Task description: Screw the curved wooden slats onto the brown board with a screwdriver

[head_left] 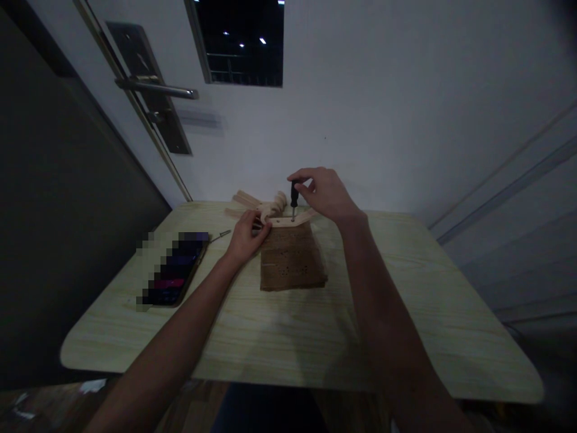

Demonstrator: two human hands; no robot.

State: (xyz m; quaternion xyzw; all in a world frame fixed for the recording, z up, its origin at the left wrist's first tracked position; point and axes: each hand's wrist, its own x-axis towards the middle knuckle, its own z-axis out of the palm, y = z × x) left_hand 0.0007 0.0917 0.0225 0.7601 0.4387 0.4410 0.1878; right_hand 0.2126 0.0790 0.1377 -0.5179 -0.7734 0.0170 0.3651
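My right hand grips the black handle of a small screwdriver, which stands upright. Its tip meets a hole in a pale wooden strip with angled ends. Under the strip lies a stack of brown cardboard, marked with small holes. My left hand is closed on the left end of the pale wooden piece, steadying it on the cardboard. Behind that hand are a twisted, spiral-like wooden part and several thin pale slats fanned out to the left.
A phone, partly pixelated, lies at the left of the light wooden table. Beside it is a thin metal tool. A white door with a lever handle and a dark window rises behind the table.
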